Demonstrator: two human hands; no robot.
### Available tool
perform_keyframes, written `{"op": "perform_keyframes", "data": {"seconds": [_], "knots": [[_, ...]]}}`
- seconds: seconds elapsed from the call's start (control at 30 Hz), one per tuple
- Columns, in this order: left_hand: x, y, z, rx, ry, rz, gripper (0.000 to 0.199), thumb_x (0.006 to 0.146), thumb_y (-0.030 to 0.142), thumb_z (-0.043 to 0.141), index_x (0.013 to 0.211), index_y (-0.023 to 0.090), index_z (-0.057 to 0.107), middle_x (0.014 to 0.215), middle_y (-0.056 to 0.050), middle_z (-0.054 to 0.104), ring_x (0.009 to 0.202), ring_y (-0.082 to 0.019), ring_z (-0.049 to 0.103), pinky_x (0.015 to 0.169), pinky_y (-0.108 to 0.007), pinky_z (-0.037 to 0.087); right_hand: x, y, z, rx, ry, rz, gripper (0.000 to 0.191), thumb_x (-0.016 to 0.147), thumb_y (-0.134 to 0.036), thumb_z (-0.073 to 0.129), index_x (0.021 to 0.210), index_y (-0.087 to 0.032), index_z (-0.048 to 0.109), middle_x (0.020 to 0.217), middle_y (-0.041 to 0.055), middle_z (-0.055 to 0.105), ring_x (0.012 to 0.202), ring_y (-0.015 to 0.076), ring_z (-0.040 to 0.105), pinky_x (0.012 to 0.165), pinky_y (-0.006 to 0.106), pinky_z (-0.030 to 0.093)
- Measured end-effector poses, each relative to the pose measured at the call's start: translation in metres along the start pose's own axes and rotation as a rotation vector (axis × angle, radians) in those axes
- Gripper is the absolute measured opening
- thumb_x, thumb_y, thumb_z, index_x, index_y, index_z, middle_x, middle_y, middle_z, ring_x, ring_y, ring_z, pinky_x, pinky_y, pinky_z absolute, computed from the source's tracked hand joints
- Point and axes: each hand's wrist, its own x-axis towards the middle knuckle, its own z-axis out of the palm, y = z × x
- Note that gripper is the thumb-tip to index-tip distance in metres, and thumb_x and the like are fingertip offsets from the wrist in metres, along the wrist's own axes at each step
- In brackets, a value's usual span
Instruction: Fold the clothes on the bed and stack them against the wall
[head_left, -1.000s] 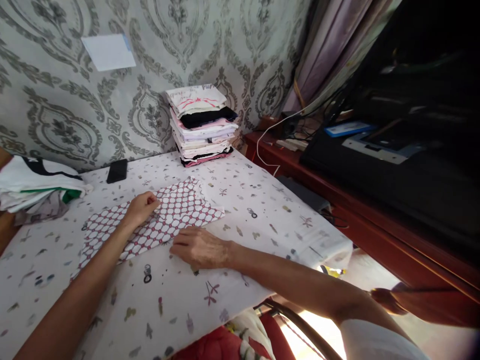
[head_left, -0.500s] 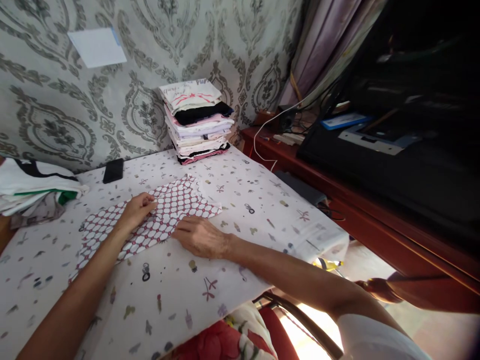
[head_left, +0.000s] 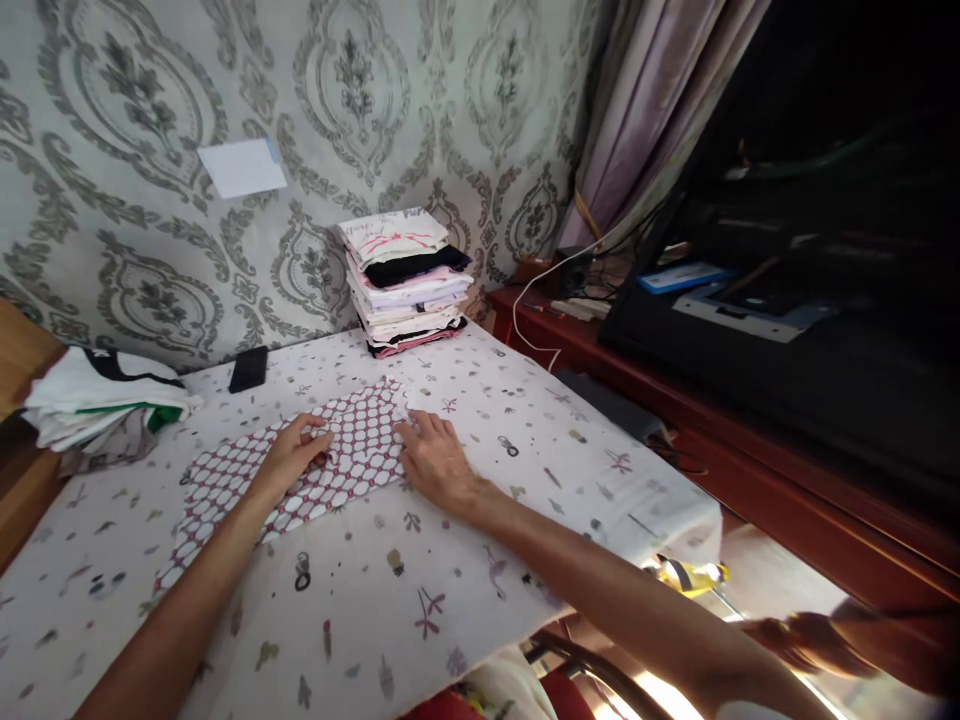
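A white garment with a red lattice pattern (head_left: 367, 430) lies flat on the table, which has a white printed cloth (head_left: 360, 590). My left hand (head_left: 295, 455) rests over the garment's middle, its fingers curled with thumb and forefinger slightly apart; nothing shows between them. At the garment's right end is my right hand (head_left: 437, 460), its bent fingers touching the edge and partly covering it. Whether the right fingers pinch the fabric is hard to see.
A tall stack of folded clothes (head_left: 409, 285) stands by the wall. A black phone (head_left: 248, 369) and a pile of clothes (head_left: 112, 400) lie at the left. A red cabinet (head_left: 675, 410) with a large dark screen (head_left: 825, 300) borders the right side, with a white cable (head_left: 517, 310).
My right hand has moved up and right along the garment, from its lower edge to its right end. My left hand stays over the middle. The view has tilted upward and shifted left.
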Motion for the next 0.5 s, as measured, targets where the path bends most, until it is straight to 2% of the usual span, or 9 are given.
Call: {"op": "perform_keyframes", "data": {"seconds": [0.07, 0.17, 0.3, 0.5], "knots": [[-0.005, 0.000, -0.001, -0.036, -0.036, -0.017, 0.057, 0.064, 0.061, 0.073, 0.103, 0.022, 0.056, 0.064, 0.003, 0.064, 0.056, -0.016, 0.060, 0.051, -0.024, 0.038, 0.000, 0.012, -0.011, 0.069, -0.009, 0.082, 0.039, 0.090, -0.011, 0.047, 0.125, -0.014, 0.063, 0.124, 0.0188, 0.063, 0.112, 0.0300, 0.058, 0.096, 0.047, 0.045], [-0.012, 0.000, -0.004, -0.045, -0.059, -0.025, 0.062, 0.062, 0.060, 0.076, 0.106, 0.022, 0.055, 0.069, 0.001, 0.067, 0.062, -0.017, 0.062, 0.054, -0.025, 0.039, -0.006, 0.035, -0.023, 0.307, 0.035, 0.224, 0.039, 0.093, -0.013, 0.039, 0.123, -0.017, 0.063, 0.105, 0.0111, 0.070, 0.092, 0.0214, 0.064, 0.087, 0.037, 0.048], [-0.017, -0.003, -0.004, -0.016, -0.066, -0.001, 0.063, 0.065, 0.060, 0.074, 0.111, 0.023, 0.053, 0.072, 0.001, 0.067, 0.067, -0.018, 0.063, 0.059, -0.026, 0.042, -0.020, 0.052, -0.024, 0.560, 0.033, 0.343, 0.036, 0.094, -0.017, 0.035, 0.114, -0.019, 0.065, 0.089, 0.0030, 0.073, 0.064, 0.0130, 0.059, 0.071, 0.028, 0.047], [-0.020, -0.008, 0.002, 0.144, -0.049, 0.082, 0.054, 0.074, 0.057, 0.065, 0.115, 0.024, 0.051, 0.061, 0.008, 0.052, 0.055, -0.014, 0.052, 0.054, -0.025, 0.035, -0.025, 0.039, -0.016, 0.444, -0.010, 0.310, 0.029, 0.087, -0.020, 0.054, 0.114, -0.022, 0.065, 0.095, 0.0015, 0.073, 0.066, 0.0129, 0.059, 0.069, 0.027, 0.045]]}}
